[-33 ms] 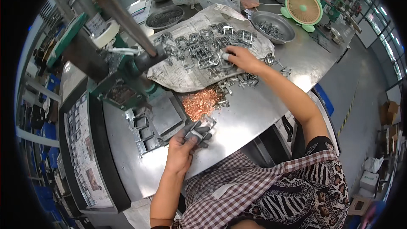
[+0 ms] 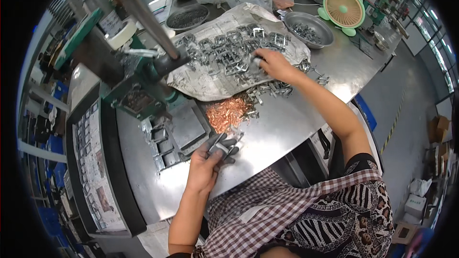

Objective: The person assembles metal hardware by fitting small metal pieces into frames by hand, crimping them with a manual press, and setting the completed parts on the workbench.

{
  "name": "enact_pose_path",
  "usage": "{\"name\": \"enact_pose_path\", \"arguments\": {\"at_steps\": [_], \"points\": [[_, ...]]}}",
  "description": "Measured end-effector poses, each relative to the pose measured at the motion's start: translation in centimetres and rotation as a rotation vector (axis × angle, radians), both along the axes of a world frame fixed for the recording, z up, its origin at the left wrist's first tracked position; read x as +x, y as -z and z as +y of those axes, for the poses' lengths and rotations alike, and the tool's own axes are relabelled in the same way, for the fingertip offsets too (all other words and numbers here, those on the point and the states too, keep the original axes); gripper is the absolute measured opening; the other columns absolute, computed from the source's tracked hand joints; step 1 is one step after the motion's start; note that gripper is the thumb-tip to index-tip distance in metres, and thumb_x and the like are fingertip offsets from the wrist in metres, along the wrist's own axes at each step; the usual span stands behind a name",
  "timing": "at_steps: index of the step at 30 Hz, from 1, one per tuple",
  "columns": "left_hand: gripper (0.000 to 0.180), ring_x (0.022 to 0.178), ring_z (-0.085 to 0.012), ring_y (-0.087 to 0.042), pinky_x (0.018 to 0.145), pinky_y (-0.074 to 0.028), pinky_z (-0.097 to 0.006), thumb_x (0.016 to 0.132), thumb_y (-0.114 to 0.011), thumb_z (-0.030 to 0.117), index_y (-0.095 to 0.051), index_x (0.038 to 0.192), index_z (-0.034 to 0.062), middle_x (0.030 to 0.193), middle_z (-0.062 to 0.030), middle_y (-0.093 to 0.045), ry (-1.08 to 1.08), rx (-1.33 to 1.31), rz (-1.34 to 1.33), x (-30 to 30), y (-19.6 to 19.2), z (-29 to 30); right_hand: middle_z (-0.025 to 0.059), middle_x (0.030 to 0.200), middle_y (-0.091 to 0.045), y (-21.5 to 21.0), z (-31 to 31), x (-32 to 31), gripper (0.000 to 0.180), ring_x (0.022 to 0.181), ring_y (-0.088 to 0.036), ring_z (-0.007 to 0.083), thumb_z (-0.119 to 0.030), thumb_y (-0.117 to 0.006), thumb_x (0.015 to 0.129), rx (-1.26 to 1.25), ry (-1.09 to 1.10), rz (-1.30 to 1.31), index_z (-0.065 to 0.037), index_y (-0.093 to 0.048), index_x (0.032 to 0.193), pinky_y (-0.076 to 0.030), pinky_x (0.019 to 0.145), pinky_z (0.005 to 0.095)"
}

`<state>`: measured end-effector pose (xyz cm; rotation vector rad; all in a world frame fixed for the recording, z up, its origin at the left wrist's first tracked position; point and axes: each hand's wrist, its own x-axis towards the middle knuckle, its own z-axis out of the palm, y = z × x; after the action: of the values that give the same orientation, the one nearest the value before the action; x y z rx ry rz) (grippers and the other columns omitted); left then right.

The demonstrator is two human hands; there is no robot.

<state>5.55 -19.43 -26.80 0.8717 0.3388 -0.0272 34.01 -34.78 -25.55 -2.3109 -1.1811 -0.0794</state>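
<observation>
My left hand [image 2: 205, 162], its fingers darkened, is closed around a silvery metal buckle frame [image 2: 233, 149] above the near edge of the table. Fingers and thumb cover part of that frame. Over at the right side of a heap of similar metal buckles [image 2: 227, 55], my right hand [image 2: 271, 64] reaches in with bent, closed fingers. Whatever lies between its fingertips cannot be made out. The heap rests on a sheet of paper [image 2: 205, 86]. Between my hands lies a pile of small copper-coloured pieces [image 2: 225, 114], with loose silvery metal parts [image 2: 275, 88] beside it.
A green hand press [image 2: 138, 95] stands at the left, with a flat metal block [image 2: 186, 126] below it. Further left is a dark-rimmed tray [image 2: 122, 196] holding buckle frames. Metal bowls [image 2: 315, 45] of parts and a green fan [image 2: 342, 7] stand at the back.
My right hand's fingers have shifted slightly at the buckle heap. My left hand still holds the buckle frame, which has tilted a little.
</observation>
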Motion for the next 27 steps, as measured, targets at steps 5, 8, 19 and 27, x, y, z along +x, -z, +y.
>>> {"name": "enact_pose_path", "arguments": {"at_steps": [5,8,19,27], "points": [[0.033,0.101,-0.0252,-0.056,0.088,-0.048,-0.037,0.086,-0.047,0.002,-0.043,0.119,-0.0037,0.113,-0.0165,-0.054,-0.002,-0.165,0.052,0.0,0.9,-0.2,0.0151,0.096,-0.057,-4.2,1.3,-7.8,0.027,0.09,-0.055,0.0349,0.001,-0.045,0.076,0.208,-0.175,-0.107,-0.003,-0.054,0.101,-0.045,0.077,0.0405],[0.033,0.103,-0.0324,-0.054,0.093,-0.043,-0.049,0.085,-0.051,0.002,-0.042,0.116,-0.0039,0.112,-0.0165,-0.053,-0.058,-0.184,0.017,0.6,0.6,-1.4,0.0122,0.091,-0.056,-4.3,2.2,-12.9,0.026,0.088,-0.055,0.0325,0.001,-0.048,0.074,0.136,-0.717,-0.046,-0.004,-0.056,0.099,-0.046,0.077,0.0381],[0.047,0.092,-0.0152,-0.057,0.077,-0.051,-0.032,0.082,-0.05,-0.004,-0.035,0.126,0.0023,0.103,-0.0073,-0.054,-0.036,-0.079,0.049,0.2,-0.1,-0.1,0.0129,0.104,-0.051,-2.2,1.5,-14.8,0.051,0.103,-0.048,0.0305,-0.015,-0.068,0.066,0.026,-0.743,0.103,-0.004,-0.048,0.111,-0.041,0.086,0.0402],[0.051,0.091,-0.0142,-0.056,0.076,-0.048,-0.024,0.079,-0.048,-0.011,-0.033,0.127,-0.0015,0.106,-0.0109,-0.053,-0.099,0.261,-0.012,0.1,-0.4,-1.2,0.0123,0.101,-0.052,-1.4,0.9,-16.5,0.053,0.1,-0.049,0.0286,-0.012,-0.069,0.063,0.021,-0.576,0.084,-0.002,-0.049,0.111,-0.042,0.084,0.0385]]}}
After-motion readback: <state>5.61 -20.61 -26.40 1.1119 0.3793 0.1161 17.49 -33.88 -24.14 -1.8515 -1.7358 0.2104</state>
